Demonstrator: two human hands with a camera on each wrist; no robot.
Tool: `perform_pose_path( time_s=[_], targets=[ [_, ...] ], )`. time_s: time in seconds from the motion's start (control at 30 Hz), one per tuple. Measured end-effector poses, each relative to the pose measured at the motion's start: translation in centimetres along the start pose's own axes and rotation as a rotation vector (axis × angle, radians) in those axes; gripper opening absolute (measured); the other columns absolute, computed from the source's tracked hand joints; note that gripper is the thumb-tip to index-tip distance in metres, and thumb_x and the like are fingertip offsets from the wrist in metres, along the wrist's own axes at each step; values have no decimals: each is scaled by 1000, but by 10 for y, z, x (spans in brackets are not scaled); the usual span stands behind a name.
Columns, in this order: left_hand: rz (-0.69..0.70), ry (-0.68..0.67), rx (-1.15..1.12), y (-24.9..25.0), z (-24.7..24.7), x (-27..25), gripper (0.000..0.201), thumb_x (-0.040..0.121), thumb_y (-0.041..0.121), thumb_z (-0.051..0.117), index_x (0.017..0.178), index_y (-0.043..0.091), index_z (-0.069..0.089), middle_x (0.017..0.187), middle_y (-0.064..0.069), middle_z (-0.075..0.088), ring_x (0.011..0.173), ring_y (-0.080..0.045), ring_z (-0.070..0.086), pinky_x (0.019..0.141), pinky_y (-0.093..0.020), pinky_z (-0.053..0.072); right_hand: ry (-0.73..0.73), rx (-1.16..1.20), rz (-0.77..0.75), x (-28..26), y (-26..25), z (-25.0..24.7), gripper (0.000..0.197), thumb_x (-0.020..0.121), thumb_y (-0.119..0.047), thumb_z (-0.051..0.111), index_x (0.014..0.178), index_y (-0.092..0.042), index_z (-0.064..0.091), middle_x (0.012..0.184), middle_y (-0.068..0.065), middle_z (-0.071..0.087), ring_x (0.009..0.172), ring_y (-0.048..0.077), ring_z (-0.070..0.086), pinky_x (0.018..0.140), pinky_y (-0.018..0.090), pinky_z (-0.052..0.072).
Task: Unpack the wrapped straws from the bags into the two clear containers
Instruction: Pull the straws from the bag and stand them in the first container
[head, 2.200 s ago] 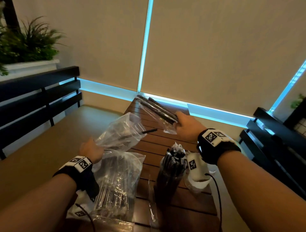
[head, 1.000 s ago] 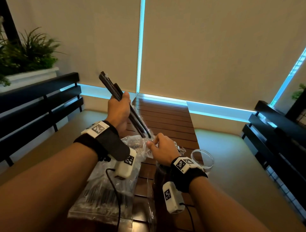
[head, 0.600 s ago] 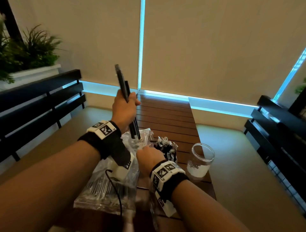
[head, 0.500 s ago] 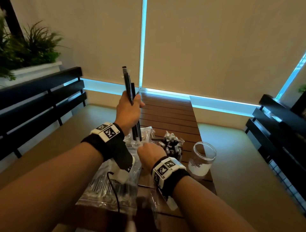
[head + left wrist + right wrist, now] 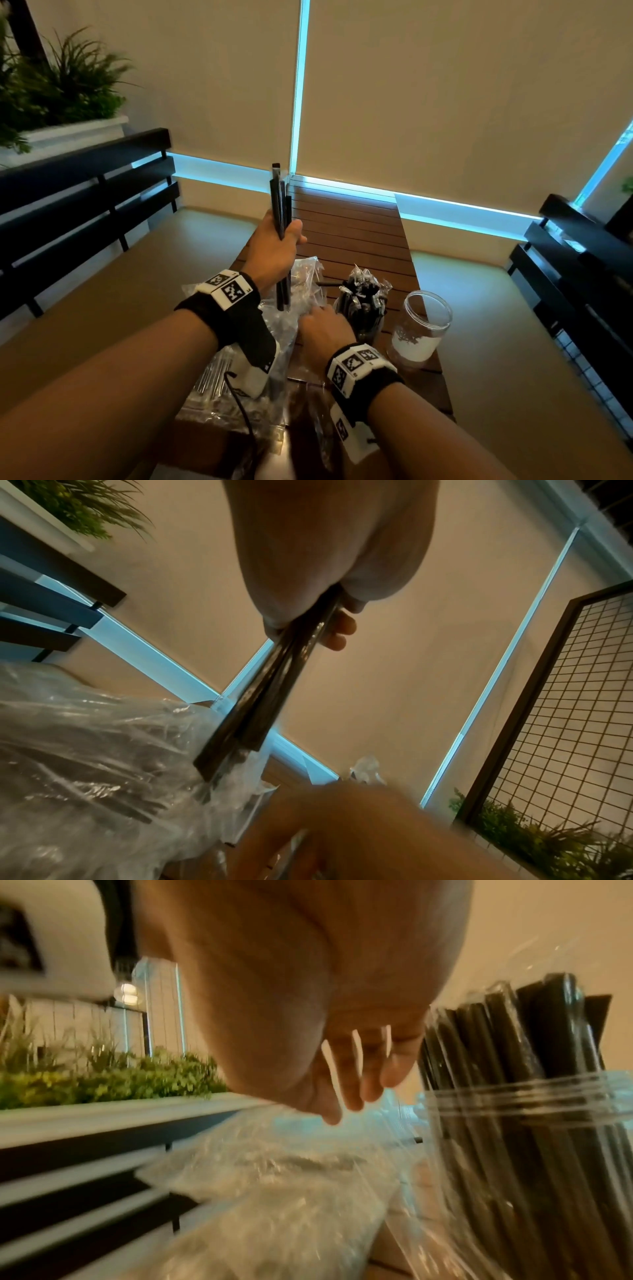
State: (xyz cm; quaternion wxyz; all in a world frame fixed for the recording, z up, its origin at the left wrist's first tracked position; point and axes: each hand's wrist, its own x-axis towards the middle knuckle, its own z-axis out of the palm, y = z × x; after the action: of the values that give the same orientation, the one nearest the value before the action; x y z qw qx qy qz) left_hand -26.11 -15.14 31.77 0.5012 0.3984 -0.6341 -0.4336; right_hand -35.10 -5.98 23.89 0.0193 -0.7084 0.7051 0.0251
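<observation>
My left hand [image 5: 275, 245] grips a bundle of black wrapped straws [image 5: 281, 205] and holds it upright above the table; the left wrist view shows the fingers curled round the same bundle of straws [image 5: 274, 685]. My right hand [image 5: 317, 317] hovers low over a crumpled clear bag [image 5: 305, 284], its fingers [image 5: 352, 1077] loosely straight with nothing in them. Just right of it stands a clear container [image 5: 364, 317] packed with wrapped straws [image 5: 507, 1047]. A second clear container [image 5: 424, 329] stands further right, with no straws in it. A flat bag of straws [image 5: 219, 387] lies under my left forearm.
The slatted wooden table [image 5: 352, 233] is narrow, and both containers stand close to its right edge. Dark benches [image 5: 78, 192] flank it on both sides. A planter with green plants [image 5: 58, 92] sits at the far left. Blinds close off the back.
The straw bundle passed from my right hand to my left, which turned it upright. My right hand dropped to the bags beside the full container.
</observation>
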Motion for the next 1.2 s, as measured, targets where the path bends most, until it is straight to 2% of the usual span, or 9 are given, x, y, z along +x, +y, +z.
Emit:
perform_pose_path(
  time_s=[0.1,0.17,0.33,0.4,0.53,0.63,0.8,1.0,1.2],
  targets=[
    [38,-17,51,-3,3,-4,23,101,30,52,118,15,54,86,7,62,83,-12,68,78,-34,56,401,314,101,-3,4,-40,5,85,-13,57,86,-10,60,93,5,59,88,23,57,76,31,53],
    [82,-29,125,-5,4,-4,12,100,32,55,103,22,53,80,5,61,78,-14,65,74,-35,55,654,517,169,-2,10,-72,13,87,-6,51,78,-13,57,83,-2,55,75,13,52,64,16,38],
    [201,-105,344,-3,14,-14,24,89,44,69,84,24,57,69,4,61,60,-7,54,56,-25,41,1075,826,25,-3,24,-157,19,97,-26,42,99,-17,59,100,-2,60,90,11,54,75,19,41],
    [216,-163,346,3,23,-22,25,85,41,74,78,32,53,62,10,56,55,-2,51,53,-14,34,1018,797,-42,0,27,-176,34,98,-34,33,108,-17,61,108,0,61,101,15,54,84,26,42],
    [167,-175,279,15,37,-30,26,83,9,76,75,25,57,56,17,59,50,1,55,51,-11,41,595,460,-59,8,20,-167,54,103,-41,21,107,-11,66,109,8,67,102,25,59,89,38,44],
    [119,-175,190,16,41,-35,44,84,-5,68,75,33,49,59,17,57,58,13,59,53,-6,45,582,583,-107,7,19,-156,54,104,-44,24,113,-11,65,115,7,66,106,22,59,96,41,44],
    [164,-73,66,31,38,-10,25,85,24,69,72,5,61,67,-13,64,65,-30,62,61,-41,55,560,1207,-101,6,44,-124,67,87,-65,42,141,-28,42,133,-1,55,121,12,54,100,34,46],
    [227,-96,-98,78,28,9,35,83,19,76,63,15,48,56,2,51,58,-13,57,64,-31,51,10,1142,-7,7,61,-83,86,74,-23,72,147,-32,28,133,2,49,119,20,54,93,37,52],
    [221,-220,-159,77,45,-4,36,84,16,77,63,16,48,56,5,51,63,-14,59,67,-26,51,51,836,131,15,58,-77,30,77,-29,76,103,-22,64,93,0,72,83,16,70,82,39,59]
  ],
)
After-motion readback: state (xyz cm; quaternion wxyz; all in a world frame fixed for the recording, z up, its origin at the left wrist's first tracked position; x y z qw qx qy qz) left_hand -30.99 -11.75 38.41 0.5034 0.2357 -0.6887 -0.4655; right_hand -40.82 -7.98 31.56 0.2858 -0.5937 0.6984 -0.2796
